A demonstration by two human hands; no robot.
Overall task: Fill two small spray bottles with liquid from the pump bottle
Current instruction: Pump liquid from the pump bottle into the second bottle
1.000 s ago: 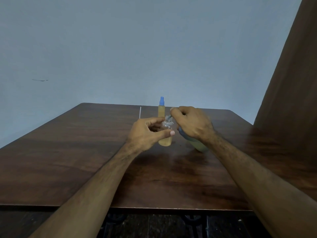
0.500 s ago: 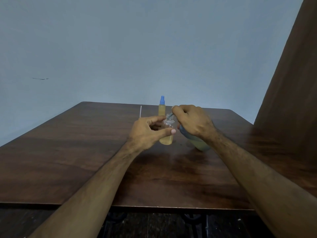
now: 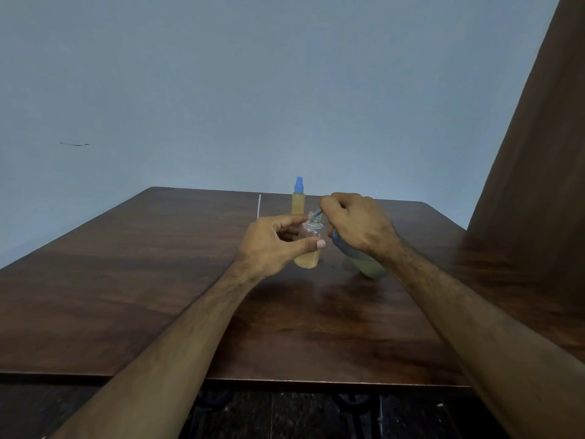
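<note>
Left hand (image 3: pixel 272 245) grips an open small bottle (image 3: pixel 308 245); right hand (image 3: pixel 357 223) curls over the pump bottle (image 3: pixel 368 267) just beside it, nozzle at its mouth.

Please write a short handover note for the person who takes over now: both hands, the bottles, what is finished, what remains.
Left hand grips the open clear bottle upright on the table; it is only partly filled. Right hand holds the pump bottle, tilted, its nozzle at the open mouth.
Done: the capped blue-top spray bottle behind looks full.
Left: finish filling the clear bottle. Its cap is not in view.
</note>
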